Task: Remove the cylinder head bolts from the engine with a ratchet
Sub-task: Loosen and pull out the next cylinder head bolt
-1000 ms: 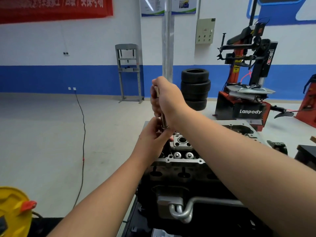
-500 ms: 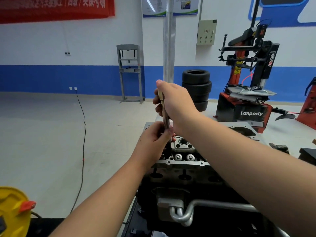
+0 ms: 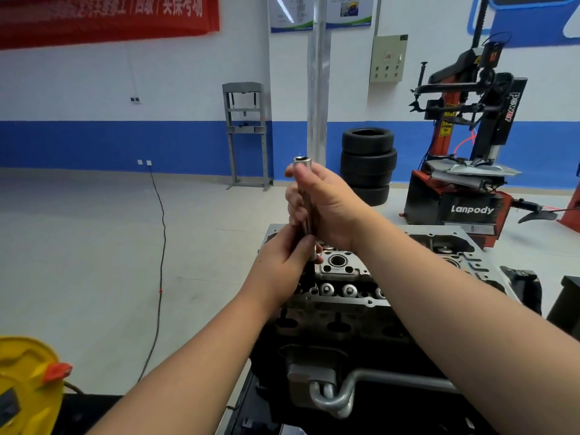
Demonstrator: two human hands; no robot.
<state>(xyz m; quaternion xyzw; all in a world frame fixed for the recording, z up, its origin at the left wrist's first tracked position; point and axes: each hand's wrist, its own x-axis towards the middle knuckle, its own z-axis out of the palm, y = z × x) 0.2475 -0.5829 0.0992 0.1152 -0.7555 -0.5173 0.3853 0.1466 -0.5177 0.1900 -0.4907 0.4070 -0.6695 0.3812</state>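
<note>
The engine point(image 3: 351, 312) stands in front of me with its cylinder head point(image 3: 342, 268) open on top, showing round valve parts and bolt wells. A long metal extension bar point(image 3: 303, 199) with a socket end at its top rises nearly upright over the head's near-left part. My right hand point(image 3: 329, 208) grips the bar's upper half. My left hand point(image 3: 282, 265) pinches the bar's lower end just above the head. Both hands cover the bar's lower tip and whatever it sits on. I see no ratchet handle.
A stack of tyres point(image 3: 367, 164) and a metal pillar point(image 3: 317, 89) stand behind the engine. A red-and-black tyre changer point(image 3: 464, 183) is at the right, a grey press frame point(image 3: 246, 133) by the wall. A yellow container point(image 3: 25, 387) sits at bottom left, a black cable point(image 3: 160, 246) crosses the floor.
My right hand has slid a little down the bar, and the bar's socket end now shows above my fingers. My left hand stays at its lower end.
</note>
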